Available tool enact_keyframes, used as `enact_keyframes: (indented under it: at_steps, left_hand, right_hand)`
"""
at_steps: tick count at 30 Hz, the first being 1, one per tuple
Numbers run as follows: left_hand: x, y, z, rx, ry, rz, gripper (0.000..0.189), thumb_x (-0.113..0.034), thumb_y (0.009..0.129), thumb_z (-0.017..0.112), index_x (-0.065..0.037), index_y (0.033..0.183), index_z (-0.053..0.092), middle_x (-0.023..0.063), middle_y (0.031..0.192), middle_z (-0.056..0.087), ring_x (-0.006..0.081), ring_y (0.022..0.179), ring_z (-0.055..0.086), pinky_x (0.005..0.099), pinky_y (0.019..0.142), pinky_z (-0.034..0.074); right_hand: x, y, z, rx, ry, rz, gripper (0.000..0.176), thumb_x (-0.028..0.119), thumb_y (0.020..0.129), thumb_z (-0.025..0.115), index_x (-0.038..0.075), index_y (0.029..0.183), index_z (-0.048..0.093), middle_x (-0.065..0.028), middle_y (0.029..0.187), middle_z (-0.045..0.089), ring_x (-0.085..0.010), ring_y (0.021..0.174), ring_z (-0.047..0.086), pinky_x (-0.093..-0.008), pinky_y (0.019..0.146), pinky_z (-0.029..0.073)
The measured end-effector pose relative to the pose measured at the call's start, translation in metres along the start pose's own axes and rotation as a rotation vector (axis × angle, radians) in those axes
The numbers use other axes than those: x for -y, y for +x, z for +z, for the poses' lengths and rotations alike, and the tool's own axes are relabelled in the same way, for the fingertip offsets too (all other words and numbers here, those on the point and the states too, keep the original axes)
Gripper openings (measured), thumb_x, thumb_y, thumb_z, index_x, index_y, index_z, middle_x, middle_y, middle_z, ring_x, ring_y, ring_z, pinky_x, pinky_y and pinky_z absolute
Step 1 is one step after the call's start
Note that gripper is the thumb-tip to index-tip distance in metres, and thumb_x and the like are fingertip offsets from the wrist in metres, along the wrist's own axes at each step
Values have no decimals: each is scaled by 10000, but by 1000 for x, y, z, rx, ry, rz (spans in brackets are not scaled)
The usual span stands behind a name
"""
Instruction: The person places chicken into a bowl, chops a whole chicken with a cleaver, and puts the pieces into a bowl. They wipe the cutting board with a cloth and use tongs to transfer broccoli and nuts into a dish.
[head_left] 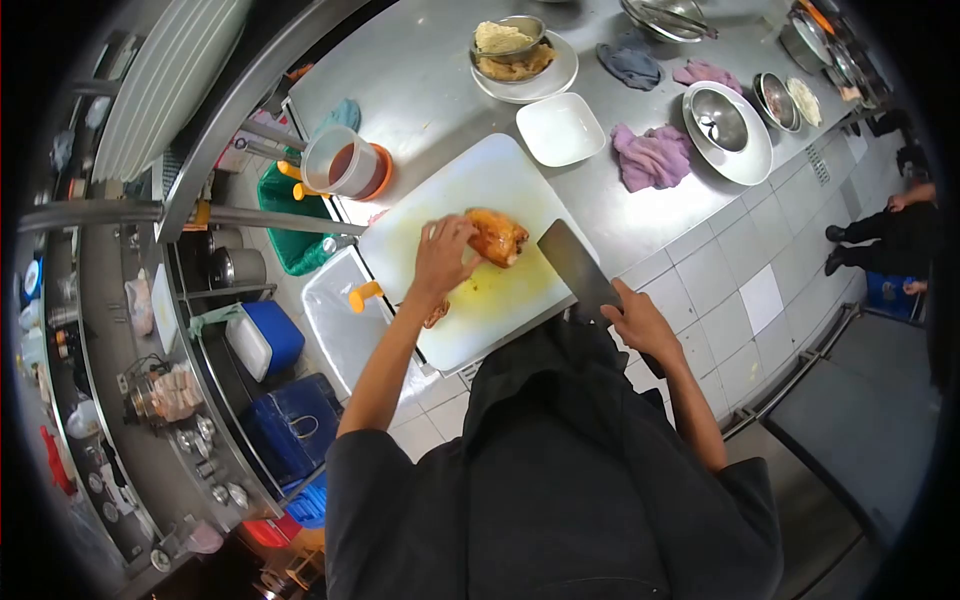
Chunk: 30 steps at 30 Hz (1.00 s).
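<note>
Head view: over the cutting board [500, 168], the left hand [444, 258] curls at the roast meat [498, 238], grip unclear; right of the board, the right hand [641, 322] clutches a cleaver [576, 268].

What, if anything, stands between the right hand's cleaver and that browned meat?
Nothing visible: only bare cutting board lies between the cleaver in the right hand and the browned meat. The left hand is at its opposite end.

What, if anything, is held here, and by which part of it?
The right grip holds a knife by its handle. The left grip touches the browned meat at its left side; whether it grasps or just steadies it, I cannot tell.
</note>
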<state>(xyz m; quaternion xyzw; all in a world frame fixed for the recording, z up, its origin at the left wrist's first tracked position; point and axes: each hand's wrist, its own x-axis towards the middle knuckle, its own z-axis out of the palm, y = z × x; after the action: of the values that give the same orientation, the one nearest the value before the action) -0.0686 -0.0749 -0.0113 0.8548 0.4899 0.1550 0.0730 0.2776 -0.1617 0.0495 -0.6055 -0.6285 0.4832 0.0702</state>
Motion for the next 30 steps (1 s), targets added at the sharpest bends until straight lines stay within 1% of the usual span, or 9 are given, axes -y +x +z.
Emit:
enact_keyframes:
  at_steps: [1, 2, 3, 4, 6, 8, 19, 28, 30]
  left_hand:
    - [-16, -6, 4, 6, 1, 10, 452, -265, 718, 806, -109, 1084, 591, 69, 1148, 577, 251, 1140, 532, 437, 954, 368]
    - [-34, -10, 10, 80, -33, -142, 457, -303, 731, 800, -102, 1083, 589, 73, 1130, 572, 256, 1094, 548, 435, 934, 381]
    - [-50, -12, 16, 156, -67, -297, 467, -342, 744, 795, -95, 1082, 587, 78, 1112, 567, 261, 1048, 563, 433, 915, 393]
    - [-65, -11, 20, 165, -65, -290, 467, -342, 744, 795, -95, 1082, 587, 78, 1112, 567, 261, 1048, 563, 433, 915, 393]
    - [-88, -8, 24, -94, 38, -274, 491, -394, 752, 785, -90, 1084, 588, 98, 1069, 557, 273, 971, 585, 429, 854, 430]
    - [-88, 0, 27, -104, 11, -270, 487, -374, 754, 784, -85, 1094, 588, 108, 1077, 556, 285, 963, 593, 430, 833, 455]
    - [-76, 19, 14, 13, -58, -175, 501, -309, 766, 780, -55, 1151, 583, 120, 1013, 607, 304, 884, 658, 398, 741, 558]
    - [-75, 21, 17, 16, -92, -255, 478, -310, 785, 780, -58, 1144, 589, 124, 1013, 633, 269, 860, 675, 379, 741, 561]
    - [-71, 23, 19, 33, -181, -374, 475, -311, 788, 780, -66, 1149, 591, 123, 1008, 638, 255, 869, 676, 380, 735, 557]
  right_hand:
    - [-3, -2, -1, -43, 31, 15, 297, 141, 917, 573, -21, 1150, 486, -288, 739, 626, -467, 707, 624, -508, 663, 480]
    - [-7, -1, -1, -51, 40, 17, 297, 141, 917, 573, -21, 1150, 486, -288, 739, 626, -467, 707, 624, -508, 663, 480]
    - [-11, 2, 1, -69, 152, 43, 297, 136, 922, 578, -22, 1155, 485, -255, 689, 619, -393, 608, 619, -463, 580, 473]
    - [-14, 5, 4, -86, 265, 69, 297, 131, 926, 582, -24, 1160, 484, -221, 639, 612, -318, 510, 615, -417, 498, 467]
    - [-12, 10, 11, -138, 380, 64, 290, 141, 934, 580, -21, 1156, 486, -173, 602, 591, -245, 454, 576, -374, 445, 437]
    - [-18, 22, 20, -176, 546, 75, 298, 157, 948, 576, -12, 1176, 486, -74, 553, 547, -135, 405, 523, -308, 386, 399]
    - [-14, 50, 60, -158, 788, 25, 392, 168, 945, 600, -48, 1228, 434, -87, 573, 556, -148, 404, 530, -321, 375, 426]
    - [-21, 55, 65, -114, 797, 13, 463, 175, 946, 605, -43, 1301, 403, -96, 628, 562, -148, 410, 525, -320, 387, 439]
    - [-24, 57, 63, -131, 823, 12, 460, 179, 947, 606, -40, 1298, 405, -99, 633, 563, -147, 409, 519, -318, 386, 434]
